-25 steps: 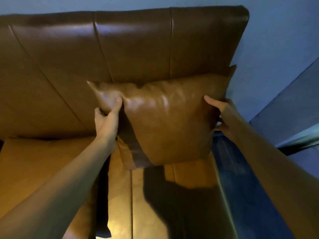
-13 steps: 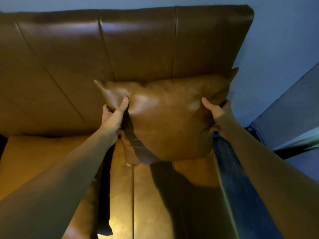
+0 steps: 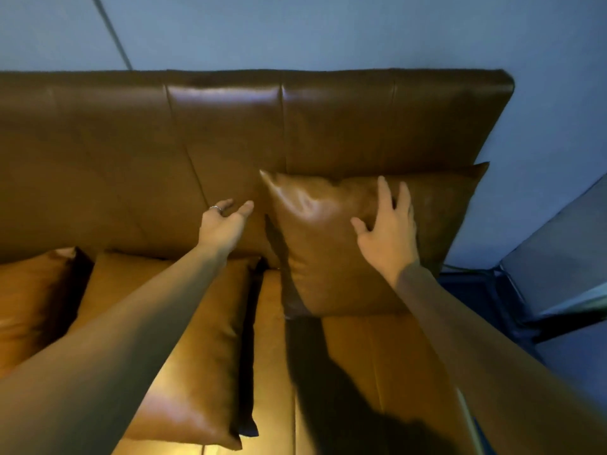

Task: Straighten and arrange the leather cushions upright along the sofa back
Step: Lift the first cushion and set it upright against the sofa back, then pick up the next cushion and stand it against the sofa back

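A brown leather cushion [image 3: 328, 244] stands upright against the sofa back [image 3: 230, 133] at the sofa's right end. My right hand [image 3: 389, 228] lies flat on its front with fingers spread. Just left of that cushion hovers my left hand [image 3: 226, 221], open, palm turned toward it and holding nothing. A second leather cushion [image 3: 203, 349] lies flat on the seat under my left forearm. A third cushion [image 3: 29, 297] lies at the far left, cut off by the frame edge.
The sofa seat [image 3: 377, 362] shows bare leather in front of the upright cushion. A blue wall [image 3: 328, 31] rises behind the sofa. Dark floor and a grey panel [image 3: 558, 257] sit to the right of the sofa's end.
Both hands have let go of the cushion's sides; it now leans on the sofa back. My right hand moved onto its front, my left drew off leftward. The view pulled back.
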Action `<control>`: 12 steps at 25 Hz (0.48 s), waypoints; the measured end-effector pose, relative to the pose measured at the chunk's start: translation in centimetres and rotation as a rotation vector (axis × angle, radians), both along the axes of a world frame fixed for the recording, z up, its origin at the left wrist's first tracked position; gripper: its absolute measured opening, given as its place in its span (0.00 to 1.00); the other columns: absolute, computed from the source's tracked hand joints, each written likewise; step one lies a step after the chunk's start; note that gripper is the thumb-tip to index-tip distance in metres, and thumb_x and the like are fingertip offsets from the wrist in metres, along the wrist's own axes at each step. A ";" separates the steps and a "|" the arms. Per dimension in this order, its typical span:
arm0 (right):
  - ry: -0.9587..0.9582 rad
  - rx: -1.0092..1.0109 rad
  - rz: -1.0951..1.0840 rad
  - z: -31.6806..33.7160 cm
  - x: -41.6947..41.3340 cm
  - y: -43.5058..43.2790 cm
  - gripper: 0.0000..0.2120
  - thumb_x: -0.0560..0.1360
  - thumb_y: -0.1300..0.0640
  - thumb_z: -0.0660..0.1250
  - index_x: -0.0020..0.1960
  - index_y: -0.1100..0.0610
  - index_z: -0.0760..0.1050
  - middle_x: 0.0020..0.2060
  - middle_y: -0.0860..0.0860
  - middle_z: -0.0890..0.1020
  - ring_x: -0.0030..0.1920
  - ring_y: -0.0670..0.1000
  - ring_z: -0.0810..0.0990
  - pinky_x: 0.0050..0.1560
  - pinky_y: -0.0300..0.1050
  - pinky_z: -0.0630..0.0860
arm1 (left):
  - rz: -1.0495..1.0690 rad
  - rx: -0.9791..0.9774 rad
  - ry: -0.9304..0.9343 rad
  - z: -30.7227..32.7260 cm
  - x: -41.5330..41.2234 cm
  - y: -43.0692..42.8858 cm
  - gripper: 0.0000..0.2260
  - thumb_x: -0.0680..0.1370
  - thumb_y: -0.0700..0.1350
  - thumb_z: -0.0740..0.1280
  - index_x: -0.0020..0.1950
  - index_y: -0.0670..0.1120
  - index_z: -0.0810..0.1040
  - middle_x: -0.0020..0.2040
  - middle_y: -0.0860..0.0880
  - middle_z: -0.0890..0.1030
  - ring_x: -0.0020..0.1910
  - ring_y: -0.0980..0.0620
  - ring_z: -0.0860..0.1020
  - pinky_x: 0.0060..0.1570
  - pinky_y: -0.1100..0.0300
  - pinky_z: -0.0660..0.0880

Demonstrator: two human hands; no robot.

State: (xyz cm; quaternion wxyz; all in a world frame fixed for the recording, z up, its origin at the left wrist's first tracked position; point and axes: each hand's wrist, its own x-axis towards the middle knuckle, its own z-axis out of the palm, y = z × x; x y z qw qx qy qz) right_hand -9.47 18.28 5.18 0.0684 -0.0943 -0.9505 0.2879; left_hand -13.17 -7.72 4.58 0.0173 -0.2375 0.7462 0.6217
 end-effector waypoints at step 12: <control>-0.279 0.109 0.206 -9.3 3.3 -27.5 0.32 0.83 0.39 0.54 0.82 0.48 0.50 0.82 0.57 0.55 0.81 0.60 0.53 0.76 0.65 0.56 | -0.410 -0.881 -0.188 -7.2 4.4 -24.4 0.30 0.82 0.65 0.53 0.81 0.53 0.57 0.81 0.45 0.61 0.78 0.40 0.60 0.72 0.39 0.61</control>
